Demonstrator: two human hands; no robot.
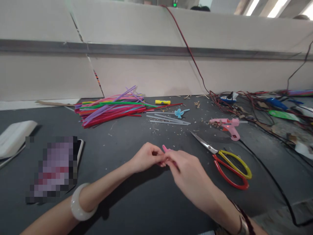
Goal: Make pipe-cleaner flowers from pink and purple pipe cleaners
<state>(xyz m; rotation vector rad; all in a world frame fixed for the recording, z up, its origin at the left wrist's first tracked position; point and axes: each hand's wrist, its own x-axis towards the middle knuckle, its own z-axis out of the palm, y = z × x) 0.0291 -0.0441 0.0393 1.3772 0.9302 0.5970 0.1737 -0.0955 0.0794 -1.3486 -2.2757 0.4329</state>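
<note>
L hand (pixel 147 158) & R hand (pixel 188 169) meet & both pinch a lil pink pc (pixel 164 148) over the dark table (pixel 124 140). From it: scissors (pixel 207 147) 3 o'clock, blue flower (pixel 179 113) 1 o'clock, fuzzy sticks (pixel 112 109) 10 o'clock.

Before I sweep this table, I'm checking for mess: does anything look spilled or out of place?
Yes. Small scraps litter the table near the pink glue gun, and wires lie tangled at the right, so that side looks untidy.

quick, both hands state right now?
Left hand: closed, fingertips pinching the small pink piece, probably chenille stem.
Right hand: closed, pinching the same piece; its fingertips are partly hidden.
</note>
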